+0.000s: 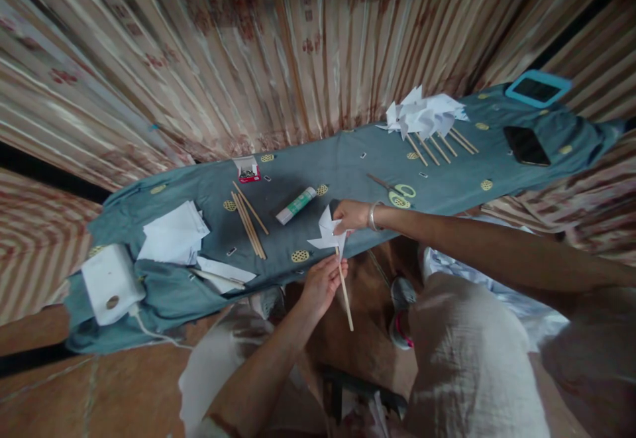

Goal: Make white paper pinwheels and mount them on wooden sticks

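A white paper pinwheel (325, 234) sits at the top of a thin wooden stick (346, 295), held over the near edge of a blue-grey cloth (348, 160). My left hand (322, 281) is closed round the stick just below the paper. My right hand (350, 216), with a metal bangle at the wrist, pinches the pinwheel's centre from the right. Both hands meet at the paper.
On the cloth lie a glue stick (296, 205), loose wooden sticks (248, 222), white paper squares (173, 232), a white tape roll (110, 282), a red pin box (248, 171), scissors (395, 189), finished pinwheels (424, 120), a phone (527, 145) and a blue-cased tablet (538, 88). A striped curtain hangs behind.
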Action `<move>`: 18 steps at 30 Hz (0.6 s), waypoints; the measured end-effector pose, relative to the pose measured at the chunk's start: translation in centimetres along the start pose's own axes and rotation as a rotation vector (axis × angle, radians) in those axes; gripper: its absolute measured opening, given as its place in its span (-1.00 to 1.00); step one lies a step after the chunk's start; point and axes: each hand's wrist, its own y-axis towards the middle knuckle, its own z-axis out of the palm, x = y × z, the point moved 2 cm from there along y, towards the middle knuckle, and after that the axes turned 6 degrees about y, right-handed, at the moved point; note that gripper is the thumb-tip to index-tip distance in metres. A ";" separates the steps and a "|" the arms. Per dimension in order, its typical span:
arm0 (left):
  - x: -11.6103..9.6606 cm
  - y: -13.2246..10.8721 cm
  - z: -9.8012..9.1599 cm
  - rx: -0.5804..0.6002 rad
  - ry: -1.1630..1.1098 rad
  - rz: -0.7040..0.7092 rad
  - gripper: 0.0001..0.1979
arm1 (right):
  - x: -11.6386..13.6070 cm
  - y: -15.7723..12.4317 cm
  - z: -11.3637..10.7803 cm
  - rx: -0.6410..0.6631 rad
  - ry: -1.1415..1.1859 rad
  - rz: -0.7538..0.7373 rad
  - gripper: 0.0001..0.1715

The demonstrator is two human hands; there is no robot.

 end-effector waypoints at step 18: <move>0.6 0.4 0.4 0.027 -0.008 -0.027 -0.93 | 0.2 -0.1 -0.2 0.038 -0.039 0.056 -0.84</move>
